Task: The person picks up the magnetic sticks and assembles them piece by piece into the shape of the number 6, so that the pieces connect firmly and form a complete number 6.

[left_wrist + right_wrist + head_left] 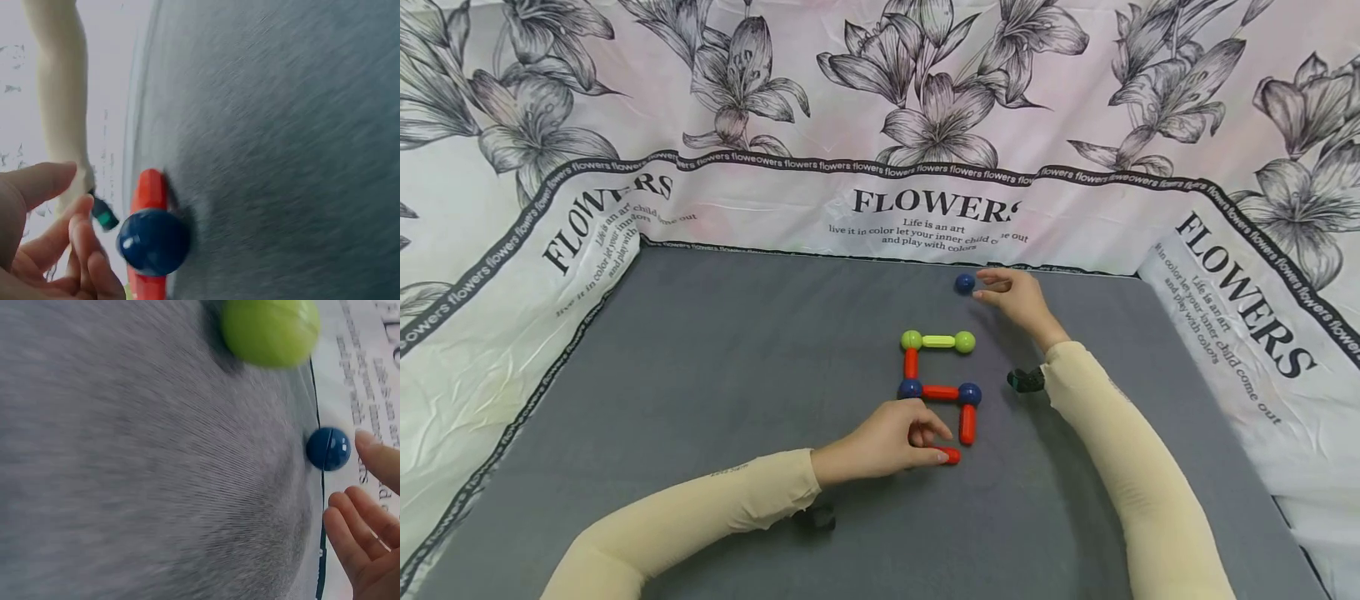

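Observation:
In the head view my left hand point(891, 442) is low over the cloth, its thumb tip overlapping a short red rod point(953, 456). Thumb and fingers stand apart in the left wrist view, with nothing showing between them. Just above sits a joined figure: a lime rod point(938, 342) between two lime balls point(965, 342), red rods point(940, 392) and two blue balls point(970, 394). Far back, my right hand point(1017, 300) reaches toward a loose blue ball point(965, 284). A gap separates its spread thumb and fingers from that ball point(329, 449) in the right wrist view.
Grey cloth point(737, 333) covers the table. Behind and along the sides hangs a white sheet point(760, 208) printed with flowers and lettering. A dark strap piece point(1026, 381) hangs by the right wrist, and another dark piece point(816, 518) shows under the left cuff.

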`<act>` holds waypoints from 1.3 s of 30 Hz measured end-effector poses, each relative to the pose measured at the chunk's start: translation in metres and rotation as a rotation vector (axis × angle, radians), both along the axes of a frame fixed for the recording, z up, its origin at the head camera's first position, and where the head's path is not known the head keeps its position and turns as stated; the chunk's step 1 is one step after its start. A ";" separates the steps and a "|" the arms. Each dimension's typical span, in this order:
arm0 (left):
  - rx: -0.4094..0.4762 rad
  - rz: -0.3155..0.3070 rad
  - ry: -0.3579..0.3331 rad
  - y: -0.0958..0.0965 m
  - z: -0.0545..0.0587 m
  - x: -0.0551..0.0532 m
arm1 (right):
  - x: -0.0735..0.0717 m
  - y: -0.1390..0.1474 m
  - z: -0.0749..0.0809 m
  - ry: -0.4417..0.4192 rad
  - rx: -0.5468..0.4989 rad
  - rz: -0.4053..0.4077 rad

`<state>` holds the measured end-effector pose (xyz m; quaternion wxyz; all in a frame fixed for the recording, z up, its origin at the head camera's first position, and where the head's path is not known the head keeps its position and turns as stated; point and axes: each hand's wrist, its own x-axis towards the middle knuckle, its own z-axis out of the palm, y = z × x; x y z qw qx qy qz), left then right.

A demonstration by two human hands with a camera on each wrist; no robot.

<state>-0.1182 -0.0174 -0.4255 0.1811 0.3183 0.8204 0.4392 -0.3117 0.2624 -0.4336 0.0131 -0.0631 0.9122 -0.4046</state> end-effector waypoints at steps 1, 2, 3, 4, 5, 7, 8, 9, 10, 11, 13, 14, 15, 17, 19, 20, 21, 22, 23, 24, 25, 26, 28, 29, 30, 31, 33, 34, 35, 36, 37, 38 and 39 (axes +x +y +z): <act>-0.015 0.010 0.008 -0.002 -0.002 0.002 | -0.004 0.000 0.000 0.004 -0.002 -0.002; -0.026 0.018 0.017 -0.003 -0.004 0.003 | -0.008 -0.001 0.000 0.004 -0.007 -0.001; -0.038 0.026 0.025 -0.004 -0.006 0.004 | -0.011 -0.002 0.000 0.003 -0.009 0.005; -0.052 0.033 0.040 -0.006 -0.009 0.005 | -0.014 -0.003 0.000 0.002 -0.006 0.011; -0.065 0.040 0.052 -0.007 -0.010 0.006 | -0.016 -0.004 0.001 0.004 0.003 0.023; -0.086 0.053 0.075 -0.008 -0.014 0.007 | -0.021 -0.007 0.001 0.005 0.028 0.040; -0.096 0.060 0.087 -0.008 -0.015 0.007 | -0.022 -0.008 0.001 0.005 0.042 0.045; -0.106 0.066 0.099 -0.008 -0.016 0.007 | -0.024 -0.009 0.001 0.009 0.058 0.051; -0.116 0.070 0.110 -0.008 -0.017 0.008 | -0.025 -0.011 0.001 0.013 0.073 0.054; -0.121 0.073 0.116 -0.007 -0.017 0.008 | -0.026 -0.011 0.001 0.018 0.090 0.054; -0.134 0.080 0.135 -0.007 -0.018 0.008 | -0.028 -0.012 0.000 0.022 0.114 0.045; -0.140 0.084 0.143 -0.006 -0.019 0.008 | -0.028 -0.013 -0.001 0.022 0.122 0.041; -0.149 0.087 0.153 -0.006 -0.019 0.008 | -0.029 -0.013 -0.002 0.022 0.126 0.040; -0.163 0.095 0.170 -0.005 -0.020 0.008 | -0.030 -0.013 -0.003 0.020 0.140 0.037; -0.175 0.102 0.180 -0.005 -0.021 0.009 | -0.030 -0.013 -0.004 0.023 0.144 0.034; -0.178 0.106 0.185 -0.005 -0.022 0.009 | -0.030 -0.013 -0.004 0.026 0.144 0.031; -0.178 0.108 0.189 -0.005 -0.023 0.009 | -0.030 -0.013 -0.004 0.027 0.143 0.027; -0.178 0.111 0.189 -0.005 -0.023 0.009 | -0.030 -0.013 -0.004 0.029 0.144 0.022; -0.177 0.114 0.191 -0.005 -0.023 0.009 | -0.029 -0.013 -0.004 0.030 0.142 0.016; -0.178 0.116 0.190 -0.004 -0.023 0.009 | -0.029 -0.013 -0.004 0.031 0.141 0.009; -0.179 0.120 0.193 -0.004 -0.024 0.009 | -0.029 -0.013 -0.004 0.030 0.137 0.003; -0.180 0.123 0.195 -0.004 -0.024 0.009 | -0.028 -0.013 -0.003 0.030 0.136 0.004; -0.190 0.125 0.196 -0.003 -0.023 0.009 | -0.026 -0.014 -0.002 0.034 0.131 0.010; -0.197 0.125 0.196 -0.003 -0.023 0.010 | -0.024 -0.014 -0.001 0.037 0.130 0.016; -0.207 0.123 0.197 -0.002 -0.022 0.010 | -0.022 -0.014 0.000 0.041 0.128 0.025; -0.219 0.119 0.200 -0.002 -0.022 0.010 | -0.020 -0.014 0.001 0.045 0.124 0.036; -0.243 0.107 0.209 -0.001 -0.021 0.010 | -0.015 -0.012 0.003 0.050 0.109 0.048; -0.256 0.103 0.215 -0.001 -0.020 0.010 | -0.012 -0.012 0.004 0.051 0.102 0.053; -0.269 0.100 0.222 -0.001 -0.020 0.010 | -0.008 -0.011 0.006 0.052 0.096 0.058; -0.280 0.098 0.229 -0.001 -0.019 0.009 | -0.005 -0.010 0.007 0.053 0.090 0.063; -0.289 0.098 0.236 -0.001 -0.019 0.009 | -0.001 -0.009 0.008 0.056 0.091 0.065; -0.294 0.100 0.238 0.000 -0.019 0.009 | 0.003 -0.008 0.009 0.058 0.090 0.063; -0.300 0.104 0.239 0.000 -0.019 0.009 | 0.007 -0.007 0.010 0.063 0.097 0.068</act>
